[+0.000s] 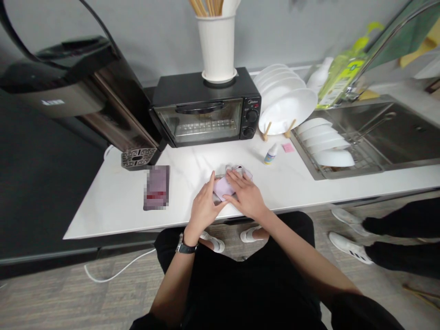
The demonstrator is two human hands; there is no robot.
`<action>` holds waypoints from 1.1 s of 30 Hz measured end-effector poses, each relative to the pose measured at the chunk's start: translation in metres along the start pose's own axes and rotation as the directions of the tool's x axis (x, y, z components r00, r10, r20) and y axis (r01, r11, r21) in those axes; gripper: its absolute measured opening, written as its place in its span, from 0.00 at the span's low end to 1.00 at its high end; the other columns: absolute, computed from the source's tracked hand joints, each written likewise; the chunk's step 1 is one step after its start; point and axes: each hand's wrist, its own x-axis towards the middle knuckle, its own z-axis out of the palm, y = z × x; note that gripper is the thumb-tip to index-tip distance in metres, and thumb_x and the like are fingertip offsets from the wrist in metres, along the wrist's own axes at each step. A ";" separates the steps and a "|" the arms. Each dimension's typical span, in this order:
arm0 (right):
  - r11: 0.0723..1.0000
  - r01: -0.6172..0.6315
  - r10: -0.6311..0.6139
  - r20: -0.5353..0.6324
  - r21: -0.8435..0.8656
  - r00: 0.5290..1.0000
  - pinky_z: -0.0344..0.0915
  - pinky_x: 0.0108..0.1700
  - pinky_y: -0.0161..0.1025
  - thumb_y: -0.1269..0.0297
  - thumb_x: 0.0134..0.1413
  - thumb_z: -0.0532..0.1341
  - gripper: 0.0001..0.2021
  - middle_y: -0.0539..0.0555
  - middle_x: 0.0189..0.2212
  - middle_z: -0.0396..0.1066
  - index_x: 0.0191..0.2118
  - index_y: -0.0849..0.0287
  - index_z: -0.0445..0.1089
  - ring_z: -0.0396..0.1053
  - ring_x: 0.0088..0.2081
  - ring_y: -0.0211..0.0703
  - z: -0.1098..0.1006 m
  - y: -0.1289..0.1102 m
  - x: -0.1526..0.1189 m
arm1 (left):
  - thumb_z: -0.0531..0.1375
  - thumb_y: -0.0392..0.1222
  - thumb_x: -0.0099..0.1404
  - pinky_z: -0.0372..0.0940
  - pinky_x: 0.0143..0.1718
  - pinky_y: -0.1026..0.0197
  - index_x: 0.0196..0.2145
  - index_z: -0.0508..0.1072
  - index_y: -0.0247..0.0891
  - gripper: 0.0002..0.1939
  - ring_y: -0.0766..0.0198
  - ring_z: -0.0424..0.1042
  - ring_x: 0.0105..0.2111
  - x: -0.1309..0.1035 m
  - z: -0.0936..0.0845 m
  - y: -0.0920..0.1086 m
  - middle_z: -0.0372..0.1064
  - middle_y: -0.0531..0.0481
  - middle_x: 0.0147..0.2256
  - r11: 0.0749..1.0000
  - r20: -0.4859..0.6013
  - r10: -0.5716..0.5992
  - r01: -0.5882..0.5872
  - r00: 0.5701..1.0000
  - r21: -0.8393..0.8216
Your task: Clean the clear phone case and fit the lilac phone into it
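A small pale purple item [224, 188], like a folded cloth or paper, lies on the white counter [185, 169] near its front edge. My left hand [205, 204] rests at its left side, thumb and fingers apart. My right hand [247, 195] lies over its right part, with the fingers spread and pointing up and left. Beyond my right fingertips a crumpled greyish bit [237, 168] shows, partly hidden by the hand. To the right stand a small white bottle [271, 154] with a blue and yellow label and a pink slip [288, 147].
A black toaster oven [206, 112] stands behind, bearing a white utensil holder [217, 48]. At left are a drink machine [103, 96] and a blurred dark packet [157, 188]. White plates [287, 110] and a sink [385, 133] with bowls [333, 157] lie right. Another person's legs [402, 220] show lower right.
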 end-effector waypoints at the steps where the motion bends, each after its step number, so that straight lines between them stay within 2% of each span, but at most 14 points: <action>1: 0.999 0.037 -0.038 0.005 0.023 0.999 0.56 0.77 0.63 0.44 0.74 0.57 0.37 0.67 0.74 0.59 0.75 0.66 0.60 0.59 0.75 0.60 0.006 -0.012 -0.001 | 0.68 0.48 0.69 0.66 0.69 0.45 0.80 0.35 0.47 0.56 0.48 0.68 0.68 0.000 0.000 -0.001 0.64 0.40 0.71 1.000 0.006 0.005 -0.005 1.000 0.000; 4: 0.987 0.137 -0.139 0.020 0.084 0.990 0.56 0.77 0.61 0.42 0.74 0.56 0.39 0.67 0.74 0.60 0.76 0.65 0.57 0.59 0.75 0.58 0.012 -0.037 -0.017 | 0.65 0.42 0.69 0.67 0.68 0.47 0.80 0.35 0.47 0.55 0.49 0.68 0.69 -0.001 -0.001 -0.002 0.63 0.39 0.72 1.000 0.013 0.015 -0.015 1.000 -0.004; 6: 0.978 0.179 -0.184 0.042 0.105 0.982 0.56 0.77 0.61 0.42 0.75 0.55 0.37 0.63 0.74 0.61 0.77 0.62 0.56 0.58 0.76 0.56 0.005 -0.038 -0.032 | 0.65 0.40 0.69 0.68 0.68 0.48 0.80 0.34 0.48 0.55 0.50 0.68 0.68 -0.001 -0.002 -0.001 0.64 0.41 0.71 1.000 0.015 0.014 -0.013 1.000 -0.012; 8: 0.981 0.173 -0.179 0.061 0.091 0.982 0.56 0.77 0.62 0.45 0.76 0.54 0.34 0.60 0.74 0.61 0.78 0.58 0.56 0.57 0.76 0.56 -0.007 -0.024 -0.042 | 0.67 0.42 0.69 0.67 0.68 0.47 0.80 0.34 0.49 0.56 0.50 0.68 0.68 0.001 -0.002 0.001 0.66 0.43 0.70 1.000 0.009 0.008 -0.008 1.000 -0.017; 10: 0.994 0.104 -0.106 0.046 0.035 0.993 0.55 0.77 0.64 0.48 0.77 0.54 0.32 0.60 0.74 0.61 0.78 0.56 0.56 0.57 0.76 0.57 -0.019 -0.001 -0.043 | 0.69 0.47 0.68 0.66 0.69 0.47 0.80 0.36 0.50 0.57 0.50 0.68 0.68 0.002 -0.001 0.003 0.66 0.44 0.69 1.000 0.001 0.003 -0.002 1.000 -0.013; 13: 0.998 -0.048 0.047 -0.019 -0.045 0.999 0.55 0.76 0.67 0.50 0.77 0.55 0.31 0.63 0.75 0.60 0.77 0.58 0.58 0.58 0.75 0.61 -0.024 0.028 -0.025 | 0.71 0.52 0.67 0.64 0.71 0.47 0.80 0.37 0.50 0.59 0.50 0.67 0.69 0.003 -0.001 0.006 0.66 0.44 0.70 1.000 -0.005 -0.006 0.006 1.000 -0.006; 15: 0.994 -0.092 0.090 -0.037 -0.053 0.995 0.56 0.75 0.68 0.49 0.75 0.57 0.32 0.65 0.74 0.59 0.76 0.61 0.60 0.58 0.75 0.64 -0.018 0.030 -0.009 | 0.71 0.52 0.67 0.64 0.71 0.47 0.80 0.37 0.51 0.58 0.51 0.67 0.69 0.002 -0.001 0.005 0.67 0.44 0.69 1.000 -0.005 -0.015 0.015 1.000 -0.006; 19: 0.999 0.023 -0.023 0.006 0.023 1.000 0.56 0.76 0.65 0.45 0.73 0.60 0.36 0.68 0.74 0.61 0.75 0.64 0.61 0.59 0.75 0.63 0.001 -0.009 0.003 | 0.68 0.49 0.69 0.65 0.70 0.46 0.80 0.36 0.49 0.56 0.49 0.67 0.69 0.001 -0.002 0.001 0.63 0.41 0.71 1.000 0.008 0.004 -0.004 1.000 -0.005; 21: 0.991 0.108 -0.111 0.031 0.075 0.993 0.58 0.76 0.62 0.44 0.73 0.60 0.36 0.67 0.73 0.62 0.75 0.63 0.61 0.60 0.75 0.60 0.005 -0.030 -0.007 | 0.67 0.44 0.69 0.67 0.69 0.47 0.80 0.36 0.48 0.55 0.49 0.67 0.69 0.000 -0.002 0.000 0.62 0.40 0.72 1.000 0.019 0.016 -0.016 1.000 0.000; 23: 0.979 0.167 -0.173 0.051 0.118 0.984 0.59 0.76 0.60 0.45 0.74 0.58 0.34 0.63 0.73 0.64 0.75 0.61 0.62 0.61 0.74 0.57 0.001 -0.039 -0.023 | 0.66 0.39 0.69 0.68 0.67 0.48 0.80 0.35 0.48 0.55 0.50 0.69 0.68 0.000 -0.002 0.000 0.64 0.41 0.71 1.000 0.020 0.011 -0.011 1.000 0.006; 25: 0.976 0.175 -0.183 0.058 0.127 0.981 0.59 0.76 0.59 0.47 0.76 0.56 0.31 0.59 0.72 0.66 0.75 0.57 0.62 0.61 0.74 0.55 -0.009 -0.030 -0.038 | 0.67 0.40 0.68 0.68 0.67 0.48 0.80 0.34 0.49 0.57 0.50 0.69 0.67 0.001 -0.002 0.002 0.66 0.43 0.69 1.000 0.010 -0.001 0.001 1.000 0.016; 28: 0.998 0.053 -0.054 0.011 0.036 0.999 0.59 0.76 0.64 0.51 0.77 0.55 0.28 0.60 0.72 0.65 0.75 0.56 0.63 0.62 0.74 0.58 -0.023 0.003 -0.042 | 0.71 0.47 0.67 0.67 0.69 0.47 0.80 0.36 0.49 0.59 0.49 0.69 0.67 0.002 -0.001 0.007 0.67 0.43 0.68 1.000 -0.005 -0.007 0.007 1.000 0.028; 31: 0.995 -0.087 0.084 -0.053 -0.051 0.995 0.59 0.74 0.68 0.52 0.76 0.57 0.29 0.64 0.73 0.63 0.74 0.60 0.64 0.61 0.74 0.64 -0.023 0.023 -0.022 | 0.72 0.52 0.66 0.67 0.69 0.46 0.80 0.37 0.51 0.60 0.48 0.69 0.67 0.003 -0.001 0.008 0.68 0.44 0.68 1.000 -0.002 -0.017 0.017 1.000 0.022; 33: 0.996 -0.079 0.077 -0.042 -0.044 0.996 0.58 0.75 0.68 0.50 0.74 0.59 0.31 0.65 0.72 0.63 0.73 0.62 0.65 0.60 0.74 0.65 -0.014 0.017 -0.005 | 0.71 0.51 0.67 0.66 0.69 0.46 0.80 0.36 0.52 0.59 0.48 0.69 0.67 0.002 -0.001 0.007 0.68 0.44 0.68 1.000 -0.008 -0.015 0.015 1.000 0.006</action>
